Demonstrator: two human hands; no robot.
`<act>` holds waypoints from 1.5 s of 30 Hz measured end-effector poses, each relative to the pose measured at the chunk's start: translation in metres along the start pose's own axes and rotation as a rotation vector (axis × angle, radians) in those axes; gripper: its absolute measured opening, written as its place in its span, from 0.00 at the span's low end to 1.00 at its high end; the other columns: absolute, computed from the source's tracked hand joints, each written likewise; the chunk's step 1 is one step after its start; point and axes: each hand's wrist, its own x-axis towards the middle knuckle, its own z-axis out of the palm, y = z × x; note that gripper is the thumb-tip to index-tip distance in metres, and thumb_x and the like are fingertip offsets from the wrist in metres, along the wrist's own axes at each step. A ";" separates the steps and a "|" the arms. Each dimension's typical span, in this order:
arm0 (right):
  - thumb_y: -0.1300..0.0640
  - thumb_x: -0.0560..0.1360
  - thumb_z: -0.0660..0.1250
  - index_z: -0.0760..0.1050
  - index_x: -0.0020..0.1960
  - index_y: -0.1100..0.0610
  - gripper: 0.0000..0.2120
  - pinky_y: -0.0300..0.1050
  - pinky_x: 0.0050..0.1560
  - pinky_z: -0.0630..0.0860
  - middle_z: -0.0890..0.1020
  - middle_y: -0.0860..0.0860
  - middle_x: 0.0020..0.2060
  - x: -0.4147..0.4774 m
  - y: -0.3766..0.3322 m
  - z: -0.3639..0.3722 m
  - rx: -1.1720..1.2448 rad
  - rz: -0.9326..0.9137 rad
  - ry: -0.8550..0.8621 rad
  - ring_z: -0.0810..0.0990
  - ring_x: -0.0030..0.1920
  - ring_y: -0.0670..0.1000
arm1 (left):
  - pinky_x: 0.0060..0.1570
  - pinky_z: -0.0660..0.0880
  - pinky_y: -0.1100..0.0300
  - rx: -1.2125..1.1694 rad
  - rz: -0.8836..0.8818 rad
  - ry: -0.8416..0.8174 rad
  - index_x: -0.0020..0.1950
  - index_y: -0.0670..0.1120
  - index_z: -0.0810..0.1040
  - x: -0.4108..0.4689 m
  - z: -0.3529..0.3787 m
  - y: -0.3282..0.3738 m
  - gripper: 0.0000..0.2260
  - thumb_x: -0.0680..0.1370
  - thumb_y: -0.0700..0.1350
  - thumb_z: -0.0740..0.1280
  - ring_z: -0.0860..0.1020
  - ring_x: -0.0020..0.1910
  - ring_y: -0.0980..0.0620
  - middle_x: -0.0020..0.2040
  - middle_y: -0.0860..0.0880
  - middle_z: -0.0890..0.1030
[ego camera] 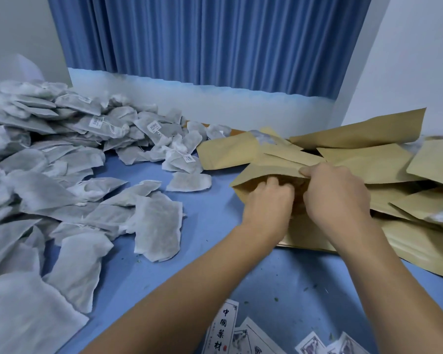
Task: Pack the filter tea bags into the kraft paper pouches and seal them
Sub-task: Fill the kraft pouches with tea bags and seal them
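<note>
A large heap of grey-white filter tea bags covers the left of the blue table. Kraft paper pouches lie piled on the right. One kraft pouch is held open at the pile's near left edge. My right hand pinches its upper lip between thumb and fingers. My left hand reaches into its mouth with fingers curled; what it holds inside is hidden. A filled pouch with a tea bag showing at its opening lies behind.
Printed white labels with Chinese characters lie at the near edge. A blue curtain hangs behind the table, white wall to the right. Bare blue tabletop shows between the tea bags and the pouches, with small green crumbs.
</note>
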 end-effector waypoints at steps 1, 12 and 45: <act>0.63 0.76 0.60 0.79 0.63 0.46 0.20 0.46 0.45 0.67 0.79 0.58 0.55 -0.001 -0.001 0.000 0.001 -0.012 -0.009 0.77 0.55 0.64 | 0.44 0.69 0.53 -0.142 -0.051 -0.067 0.57 0.42 0.77 0.010 0.000 0.004 0.08 0.78 0.37 0.65 0.78 0.52 0.40 0.55 0.40 0.78; 0.66 0.76 0.60 0.74 0.67 0.50 0.22 0.47 0.38 0.67 0.78 0.56 0.42 -0.023 -0.010 0.029 -0.001 -0.065 -0.002 0.77 0.45 0.61 | 0.68 0.61 0.35 0.011 -0.079 0.682 0.49 0.50 0.84 -0.053 0.005 -0.048 0.06 0.75 0.44 0.69 0.79 0.56 0.48 0.57 0.55 0.83; 0.65 0.71 0.62 0.81 0.52 0.50 0.17 0.48 0.38 0.72 0.80 0.56 0.39 -0.024 -0.014 0.019 0.101 -0.251 0.012 0.77 0.43 0.62 | 0.45 0.70 0.55 -0.376 -0.194 -0.069 0.56 0.50 0.79 -0.010 0.010 -0.017 0.08 0.81 0.43 0.62 0.78 0.53 0.44 0.51 0.46 0.79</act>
